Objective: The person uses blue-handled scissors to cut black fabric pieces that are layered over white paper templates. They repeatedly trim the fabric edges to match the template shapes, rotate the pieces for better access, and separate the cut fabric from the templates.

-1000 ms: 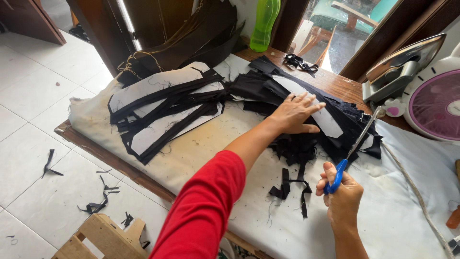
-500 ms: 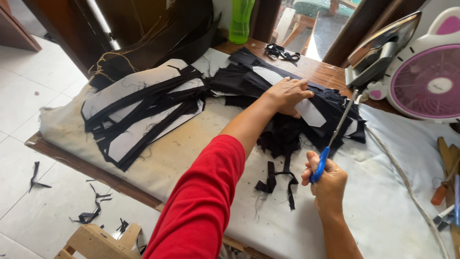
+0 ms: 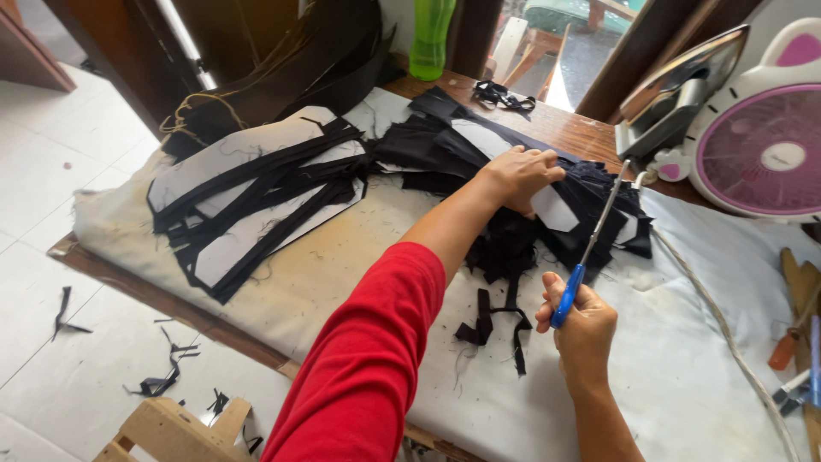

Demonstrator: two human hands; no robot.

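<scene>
On the padded table (image 3: 359, 282): a heap of black fabric pieces (image 3: 479, 154), some backed with white stiffener, lies under both hands.
Left hand (image 3: 517, 175): palm down, fingers curled, pressing the heap flat against the table; it grips nothing.
Right hand (image 3: 586, 329): closed around the blue handles of the scissors (image 3: 590, 248), whose blades point up into the cloth's edge.
Where the cloth is: middle of the table, between the hands, with black trimmings (image 3: 496, 321) hanging just below it.
Risk, fingers: the blade tips lie near the pressing hand; a long cut could nick it.
Risk, cloth: loose layers could slip under the blades and spoil the edge.
Risk, cord: the white cord (image 3: 718, 316) runs just beside the cutting arm and could snag.
Count: one pair of scissors, one iron (image 3: 676, 98), one pink fan (image 3: 770, 145), one green bottle (image 3: 432, 38), two cloth stacks, the second (image 3: 256, 205) at the left.
</scene>
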